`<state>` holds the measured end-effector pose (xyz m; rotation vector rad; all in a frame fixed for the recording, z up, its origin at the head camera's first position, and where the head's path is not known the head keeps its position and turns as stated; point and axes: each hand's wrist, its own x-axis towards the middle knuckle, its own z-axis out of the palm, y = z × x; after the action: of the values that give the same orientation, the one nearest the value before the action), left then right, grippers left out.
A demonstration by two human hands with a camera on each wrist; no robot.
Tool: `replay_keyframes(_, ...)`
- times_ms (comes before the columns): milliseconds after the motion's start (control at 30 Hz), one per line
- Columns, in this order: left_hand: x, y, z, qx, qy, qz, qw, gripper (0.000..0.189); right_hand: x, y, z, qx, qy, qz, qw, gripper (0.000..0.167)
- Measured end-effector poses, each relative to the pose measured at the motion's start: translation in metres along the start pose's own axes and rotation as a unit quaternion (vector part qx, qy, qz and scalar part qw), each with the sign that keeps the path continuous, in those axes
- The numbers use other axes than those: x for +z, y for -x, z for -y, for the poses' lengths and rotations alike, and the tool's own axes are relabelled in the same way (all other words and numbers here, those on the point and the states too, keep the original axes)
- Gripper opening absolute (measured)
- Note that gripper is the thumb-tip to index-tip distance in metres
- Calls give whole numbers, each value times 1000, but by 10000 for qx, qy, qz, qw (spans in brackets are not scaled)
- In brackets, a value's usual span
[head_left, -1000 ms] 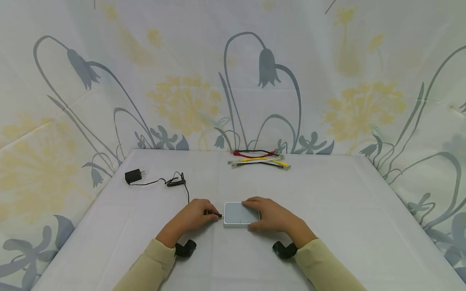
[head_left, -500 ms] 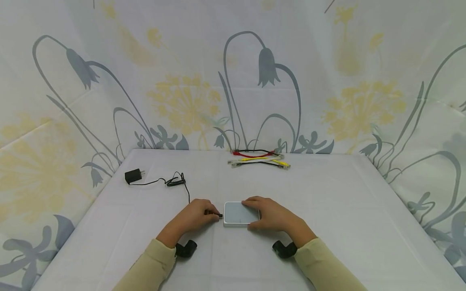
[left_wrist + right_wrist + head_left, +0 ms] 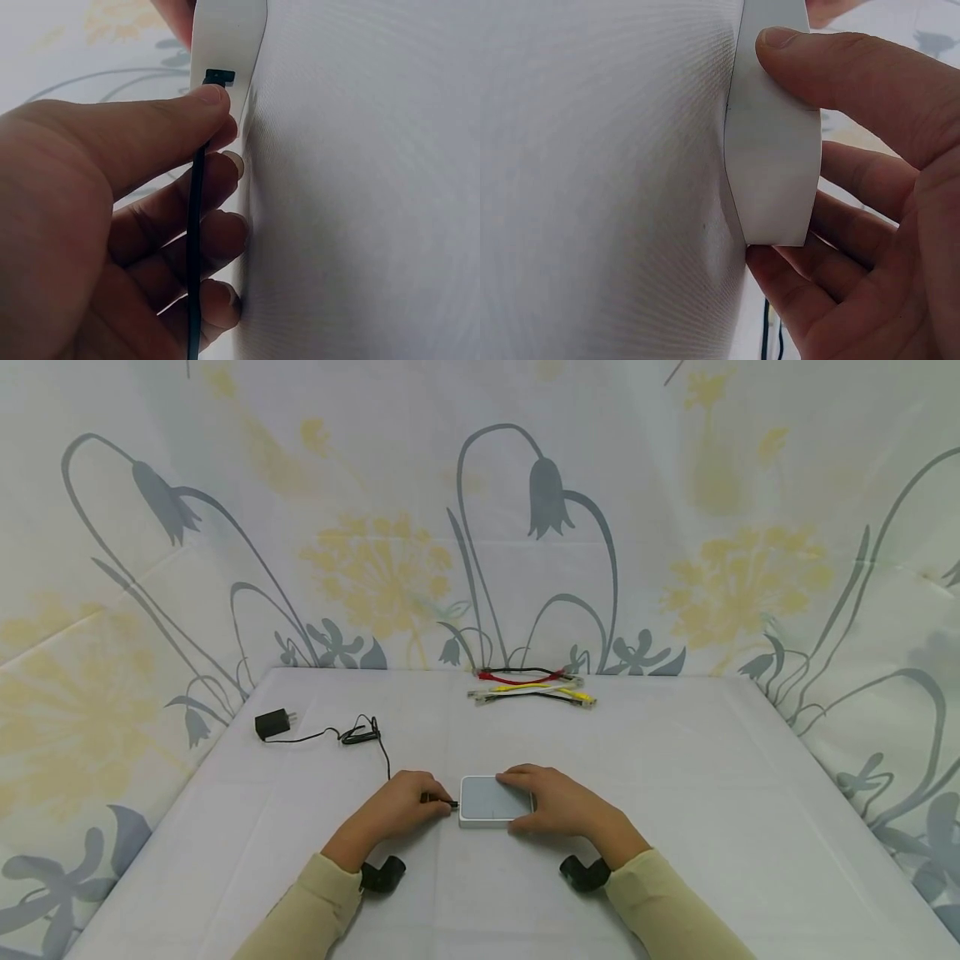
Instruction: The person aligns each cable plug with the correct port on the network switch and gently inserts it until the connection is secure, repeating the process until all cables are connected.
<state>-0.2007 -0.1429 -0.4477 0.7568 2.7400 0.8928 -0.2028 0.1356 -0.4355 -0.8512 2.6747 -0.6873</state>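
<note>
A flat white box-shaped device with a grey top [image 3: 480, 797] lies on the table in the head view. My right hand [image 3: 566, 803] grips its right end, thumb on the near side [image 3: 772, 142] and fingers round the far side and end. My left hand [image 3: 397, 808] pinches the black plug [image 3: 214, 81] of a power cord between thumb and forefinger. In the left wrist view the plug meets the dark port on the device's left side; how deep it sits cannot be told. The thin black cord [image 3: 195, 247] runs back across the fingers.
A black power adapter [image 3: 273, 723] lies at the back left, its cord partly bundled [image 3: 362, 734]. Several short network cables [image 3: 532, 688], red, yellow, white and black, lie at the table's back edge. White cloth covers the table [image 3: 675, 777]; a flower-printed curtain [image 3: 375, 468] hangs behind.
Both hands hold almost still on the plug and the device. The whole head view shifts very slightly, and no grip changes.
</note>
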Motion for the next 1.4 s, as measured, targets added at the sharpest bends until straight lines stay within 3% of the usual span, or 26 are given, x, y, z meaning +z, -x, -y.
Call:
replay_keyframes(500, 4, 0, -2, -116, 210, -39, 9997, 14, 2, -1, -2, -55, -38, -20, 10000, 69)
replay_keyframes(1400, 6, -2, -5, 46, 212, -101, 9997, 13, 0, -3, 2, -78, 57, 28, 9999, 70)
